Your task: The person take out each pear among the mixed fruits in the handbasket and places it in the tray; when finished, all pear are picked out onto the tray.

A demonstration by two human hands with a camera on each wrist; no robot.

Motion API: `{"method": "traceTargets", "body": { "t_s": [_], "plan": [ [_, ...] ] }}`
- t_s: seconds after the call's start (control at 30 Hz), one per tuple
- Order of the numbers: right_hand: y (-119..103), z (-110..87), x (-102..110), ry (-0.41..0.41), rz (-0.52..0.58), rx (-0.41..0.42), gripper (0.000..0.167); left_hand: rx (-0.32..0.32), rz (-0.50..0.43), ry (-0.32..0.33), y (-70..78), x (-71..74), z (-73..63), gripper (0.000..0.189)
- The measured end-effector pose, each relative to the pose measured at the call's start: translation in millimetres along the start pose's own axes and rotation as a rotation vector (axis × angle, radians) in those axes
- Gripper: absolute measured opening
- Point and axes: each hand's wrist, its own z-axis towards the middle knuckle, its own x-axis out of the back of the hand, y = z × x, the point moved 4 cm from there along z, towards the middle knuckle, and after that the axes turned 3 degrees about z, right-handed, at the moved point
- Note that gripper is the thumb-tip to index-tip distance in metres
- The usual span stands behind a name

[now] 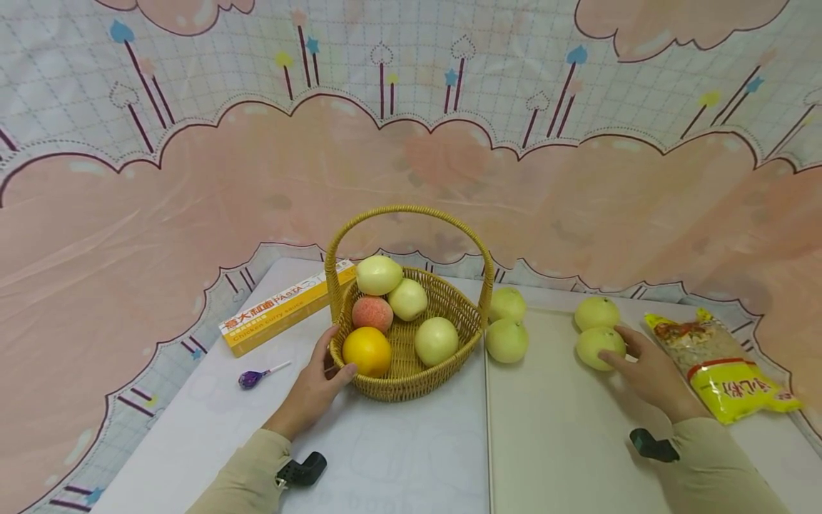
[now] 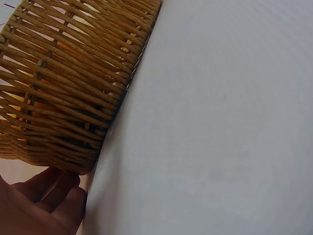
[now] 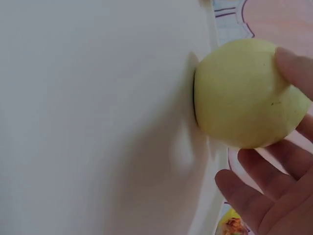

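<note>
On the table, in the head view, stands a wicker basket (image 1: pixel 411 389) with a tall arched handle. Inside lie an orange (image 1: pixel 367 352), a reddish peach-like fruit (image 1: pixel 372 314) and several pale green fruits (image 1: pixel 437 342). My left hand (image 1: pixel 315 389) grips the basket's left side, thumb at the rim and fingers outside; in the left wrist view its fingertips (image 2: pixel 73 200) touch the base. My right hand (image 1: pixel 651 375) holds a round yellow-green fruit (image 3: pixel 244 98) between thumb and fingers, at the tray's far right. Another yellow-green fruit (image 1: pixel 597 313) sits just behind it.
Two more yellow-green fruits (image 1: pixel 506 341) sit at the far left of the cream tray (image 1: pixel 565 442), close to the basket. A yellow food packet (image 1: pixel 726 371) lies right of the tray. Left of the basket are a pasta box (image 1: pixel 282 314) and a purple lollipop (image 1: pixel 253 378). Patterned cloth (image 1: pixel 411 157) hangs behind.
</note>
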Motion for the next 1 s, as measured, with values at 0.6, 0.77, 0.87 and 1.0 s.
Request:
{"method": "traceTargets", "body": {
  "t_s": [0.6, 0.77, 0.87, 1.0],
  "plan": [
    [-60, -16.0, 11, 0.178, 0.001, 0.177, 0.071, -0.003, 0.028, -0.003, 1.1, 1.2, -0.9, 0.078],
    [-95, -20.0, -1, 0.185, -0.001, 0.312, 0.063, -0.007, 0.028, -0.003, 1.5, 1.0, -1.0, 0.077],
    [-114, -20.4, -12, 0.185, -0.003, 0.390, 0.060, -0.007, 0.026, -0.004, 1.2, 0.9, -0.8, 0.077],
    [-134, -19.3, -29, 0.158, 0.033, 0.463, 0.057, -0.006, 0.021, -0.005, 0.5, 0.8, -0.6, 0.077]
  ]
}}
